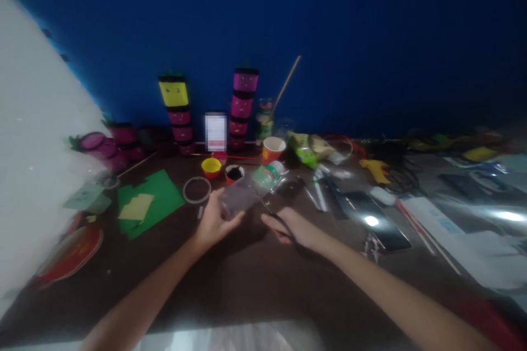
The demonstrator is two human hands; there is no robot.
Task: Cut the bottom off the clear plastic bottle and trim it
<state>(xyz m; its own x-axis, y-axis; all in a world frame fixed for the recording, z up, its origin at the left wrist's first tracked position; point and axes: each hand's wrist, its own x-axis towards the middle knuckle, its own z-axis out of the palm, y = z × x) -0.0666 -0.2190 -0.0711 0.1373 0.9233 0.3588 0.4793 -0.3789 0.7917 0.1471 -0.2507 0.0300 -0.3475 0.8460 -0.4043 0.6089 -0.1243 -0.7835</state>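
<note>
Here the left hand [214, 223] wraps its fingers around the lower body of a clear plastic bottle [247, 192], holding it tilted on its side just above the dark table [247, 279]. The right hand [294, 228] is closed on a pair of black-handled scissors [276, 218], whose blades meet the bottle's wall. The bottle is probably light, thin-walled and slippery, likely to buckle under a hard squeeze, so the body near the base looks the firmest hold. It is transparent, with a green-and-white label and a pale cap toward the far end. Behind it stand a yellow cup [211, 166] and an orange paper cup [273, 149].
</note>
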